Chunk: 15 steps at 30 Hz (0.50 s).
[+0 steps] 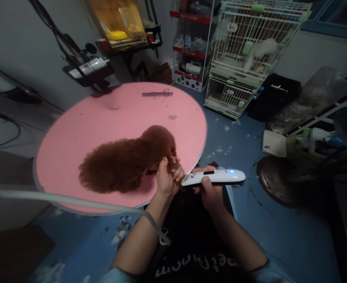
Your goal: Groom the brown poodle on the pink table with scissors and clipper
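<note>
A brown, curly-coated dog point(123, 161) is on a round pink grooming table point(108, 108), with its head end towards the right. Its paw point(178, 160) is in the closed fingers of my left hand point(167, 177), near the table's front right edge. My right hand point(210, 192) grips a white electric hair clipper point(220, 176) with a lit blue light. The clipper's head is at the paw, close to my left fingers; whether the blade touches the fur I cannot tell. Dark fur hides most of the dog's legs.
A purple comb and scissors point(157, 93) lie at the table's far side. A pale curved bar point(102, 205) crosses in front at left. Beyond stand white cages point(235, 63) with a white animal inside, a shelf point(189, 51) and a black bin point(275, 96). A round stool point(275, 182) is right.
</note>
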Tool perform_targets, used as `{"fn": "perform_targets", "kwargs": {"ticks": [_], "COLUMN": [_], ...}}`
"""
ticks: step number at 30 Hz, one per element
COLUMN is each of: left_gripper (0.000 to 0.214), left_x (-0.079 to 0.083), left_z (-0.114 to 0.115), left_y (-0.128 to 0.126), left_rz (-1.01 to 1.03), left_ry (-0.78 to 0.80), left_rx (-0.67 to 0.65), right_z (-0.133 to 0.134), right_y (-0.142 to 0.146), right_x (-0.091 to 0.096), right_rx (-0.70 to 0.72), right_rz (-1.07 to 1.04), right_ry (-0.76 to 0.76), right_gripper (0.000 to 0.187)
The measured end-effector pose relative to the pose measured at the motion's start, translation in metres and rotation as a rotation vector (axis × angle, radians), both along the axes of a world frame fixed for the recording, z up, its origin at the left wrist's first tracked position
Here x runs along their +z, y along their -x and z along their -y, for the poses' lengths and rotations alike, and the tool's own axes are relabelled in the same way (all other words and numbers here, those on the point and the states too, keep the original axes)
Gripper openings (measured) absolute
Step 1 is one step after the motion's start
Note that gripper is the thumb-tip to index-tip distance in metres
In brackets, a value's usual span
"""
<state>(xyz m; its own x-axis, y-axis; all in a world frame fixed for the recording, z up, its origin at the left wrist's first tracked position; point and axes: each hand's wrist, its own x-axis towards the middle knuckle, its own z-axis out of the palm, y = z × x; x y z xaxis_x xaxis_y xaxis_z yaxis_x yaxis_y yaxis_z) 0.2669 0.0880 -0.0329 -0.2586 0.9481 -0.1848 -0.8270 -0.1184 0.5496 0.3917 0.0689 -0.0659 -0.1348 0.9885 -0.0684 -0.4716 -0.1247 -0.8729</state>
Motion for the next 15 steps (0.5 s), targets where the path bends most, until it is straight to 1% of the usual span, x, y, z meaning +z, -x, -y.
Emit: {"fn": "perform_targets", "kwargs": {"ticks": [2, 5, 7, 11, 15], "left_gripper": [0.037, 0.038, 0.038, 0.038, 0.037], "left_x": [0.0000, 0.0009, 0.0010, -0.0012, -0.0036], "left_z": [0.0002, 0.0005, 0.0006, 0.0006, 0.0004], "left_y": [0.0006, 0.0021, 0.0029, 0.0039, 0.0047], "left_rz": [0.007, 0.014, 0.019, -0.001, -0.042], "left_ry": [-0.004, -0.018, -0.010, -0.013, -0.029], "left_rx": [-0.006, -0.008, -0.017, -0.023, -0.029], "right_z": [-0.0032, -0.0082, -0.0096, -0.0084, -0.0077], "right_y": [0.0006, 0.0021, 0.0029, 0.0022, -0.0009], "right_x": [0.0017, 0.0037, 0.0039, 0.0031, 0.0031], "right_rx": [0.006, -0.052, -0.062, 0.011, 0.059], "right_rz": [-0.031, -0.087, -0.084, -0.024, 0.021], "right_ry": [0.059, 0.127, 0.105, 0.040, 0.005], "right_gripper": [0.031, 0.032, 0.031, 0.027, 0.029]}}
